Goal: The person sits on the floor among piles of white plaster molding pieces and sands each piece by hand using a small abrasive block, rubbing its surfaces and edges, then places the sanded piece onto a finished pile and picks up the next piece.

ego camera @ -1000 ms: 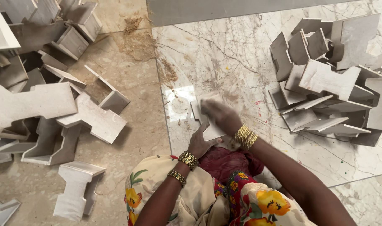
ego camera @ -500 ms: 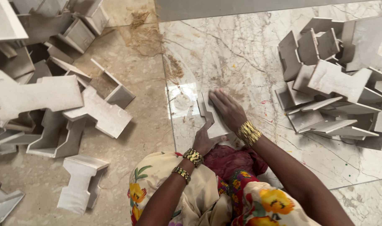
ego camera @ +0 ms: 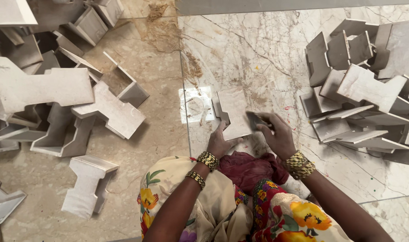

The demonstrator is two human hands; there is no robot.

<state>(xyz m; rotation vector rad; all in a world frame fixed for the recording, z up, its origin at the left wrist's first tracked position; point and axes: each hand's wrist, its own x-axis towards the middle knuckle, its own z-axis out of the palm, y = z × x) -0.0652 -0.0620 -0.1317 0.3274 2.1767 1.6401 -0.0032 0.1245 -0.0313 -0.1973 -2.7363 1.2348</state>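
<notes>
Compared with half a second earlier: right hand (ego camera: 276, 134) no longer flat on the stone piece (ego camera: 233, 115), now lifted to its right edge, fingers curled around a small dark pad (ego camera: 256, 120). Left hand (ego camera: 222, 142) unchanged, pressing the piece's lower left corner, fingers bent against its edge, thumb on top. Piece lying flat on the marble floor (ego camera: 258, 58), just beside a bright light patch (ego camera: 196, 104). Wrists bangled, forearms converging over a maroon cloth (ego camera: 247, 168). Stacks of similar cut pieces left (ego camera: 47, 89) and right (ego camera: 365, 94).
</notes>
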